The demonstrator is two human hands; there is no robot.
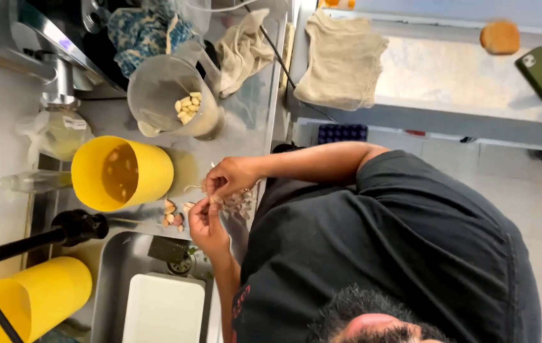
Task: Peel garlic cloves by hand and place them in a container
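At the steel counter (245, 127), just in front of the body | garlic clove (212, 199) pinched between right hand (230, 178) and left hand (204, 223), fingertips of both closed on it | judged light, firm, with dry slippery skin; best held at the two ends | loose cloves (172, 216) just beside, yellow cup (150, 168) near, sink (112, 267) beside left hand; little free room, more toward the body.

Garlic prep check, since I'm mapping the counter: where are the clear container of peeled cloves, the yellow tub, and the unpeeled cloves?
clear container (156, 89), head view, inner wall
yellow tub (150, 166), head view, outer side
unpeeled cloves (170, 215), head view, pile middle
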